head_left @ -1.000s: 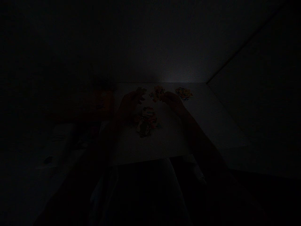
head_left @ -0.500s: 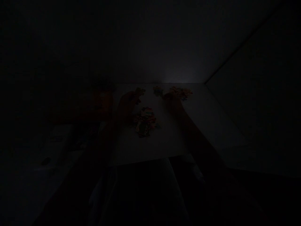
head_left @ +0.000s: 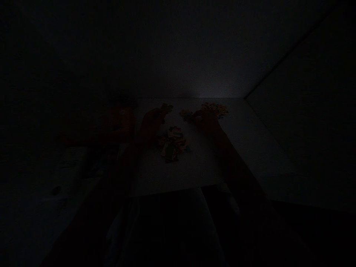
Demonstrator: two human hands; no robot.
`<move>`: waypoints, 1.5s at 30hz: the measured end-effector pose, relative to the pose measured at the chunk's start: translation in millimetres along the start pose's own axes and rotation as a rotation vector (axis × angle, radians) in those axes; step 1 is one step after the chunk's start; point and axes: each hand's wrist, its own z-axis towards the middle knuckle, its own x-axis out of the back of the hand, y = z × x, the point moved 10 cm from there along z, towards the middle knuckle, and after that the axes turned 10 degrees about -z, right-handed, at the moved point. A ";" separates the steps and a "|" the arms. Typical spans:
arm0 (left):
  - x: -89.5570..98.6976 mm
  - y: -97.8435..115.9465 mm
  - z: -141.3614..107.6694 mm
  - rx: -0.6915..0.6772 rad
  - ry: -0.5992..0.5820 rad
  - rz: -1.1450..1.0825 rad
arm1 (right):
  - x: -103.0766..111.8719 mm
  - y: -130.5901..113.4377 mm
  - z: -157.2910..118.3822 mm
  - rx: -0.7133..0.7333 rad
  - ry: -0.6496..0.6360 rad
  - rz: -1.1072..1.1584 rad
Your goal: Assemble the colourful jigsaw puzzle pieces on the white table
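– Light?
– Very poor. Most edges are sinking into darkness.
– Where are the puzzle pieces (head_left: pixel 169 150) lying?
– On the pale worktop (head_left: pixel 200 167), in groups. The near heap (head_left: pixel 174 132) is lying closest to me, pieces overlapping. The far heap (head_left: pixel 217 107) is lying just beyond my right hand (head_left: pixel 194 115), towards the wall (head_left: pixel 178 63). A small cluster (head_left: pixel 184 113) is showing at that hand's fingertips, on their left.
– Is the right hand grasping anything?
– Fingers are bending in towards the small cluster. Cannot tell whether I am gripping a piece; shadow is hiding the contact.
– And the left?
– My left hand (head_left: pixel 152 120) is pointing forward, fingers bent, with a knobbed piece (head_left: pixel 167 107) showing at its far side. Cannot tell whether I am holding that or only sitting beside it.
– Surroundings?
– Something orange (head_left: pixel 122 118) is showing faintly left of the worktop, too dim for naming. The wall is meeting the worktop's far edge.
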 end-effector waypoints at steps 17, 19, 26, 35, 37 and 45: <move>-0.1 4.9 -3.1 -0.007 0.011 0.000 | -20.4 15.4 -4.6 -0.179 -0.087 0.146; 0.2 5.2 -3.2 0.007 0.018 -0.018 | -22.6 16.3 -6.7 -0.189 -0.091 0.297; -4.5 9.7 -7.2 0.000 -0.014 0.023 | -22.4 6.4 -1.8 -0.124 -0.029 0.669; -26.8 5.7 -10.0 -0.044 -0.165 0.010 | -7.3 -20.8 6.5 0.038 0.033 0.898; -22.2 4.1 -5.7 -0.071 -0.138 -0.018 | -7.6 -21.4 5.9 0.028 0.031 0.897; -0.9 2.3 -0.6 -0.001 0.006 -0.032 | 13.0 12.5 5.7 -0.115 0.246 0.666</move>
